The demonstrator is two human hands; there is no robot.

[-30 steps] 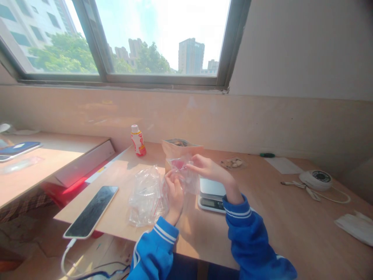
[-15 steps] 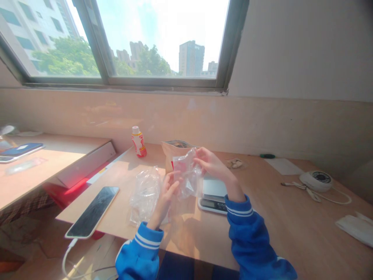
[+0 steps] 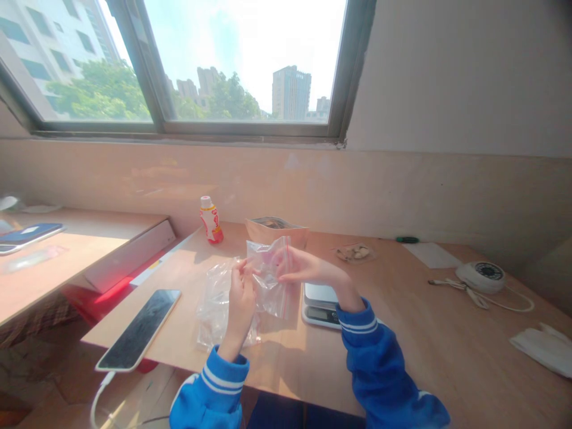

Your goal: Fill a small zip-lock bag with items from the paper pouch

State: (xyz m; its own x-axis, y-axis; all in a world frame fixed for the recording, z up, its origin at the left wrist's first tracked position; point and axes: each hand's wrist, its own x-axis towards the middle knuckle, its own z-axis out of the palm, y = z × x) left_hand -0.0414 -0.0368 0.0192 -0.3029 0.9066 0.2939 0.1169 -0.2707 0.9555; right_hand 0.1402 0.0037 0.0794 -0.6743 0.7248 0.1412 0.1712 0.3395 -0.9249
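Note:
A clear zip-lock bag [image 3: 270,293] is held up over the table, its mouth with the red zip line facing right. My left hand [image 3: 242,292] pinches its left side. My right hand [image 3: 313,268] is at the mouth, thumb and fingers apart, the fingertips seen through the plastic; whether they are all inside I cannot tell. More clear plastic bags [image 3: 214,316] lie under and left of my left hand. Behind stands an open brown paper pouch [image 3: 292,235]. A kitchen scale [image 3: 319,305] sits below my right wrist, partly covered by it.
A phone [image 3: 140,328] on a cable lies at the left edge, a drink bottle [image 3: 211,220] behind. A bag of pale pieces [image 3: 355,254], a green-handled tool [image 3: 407,239], white paper [image 3: 431,256], a white camera [image 3: 482,277] and white cloth [image 3: 543,348] lie right.
The bag has turned so its zip edge faces right. My left hand has moved left and up; my right hand has come down to the bag's mouth. The bag of pale pieces shows more.

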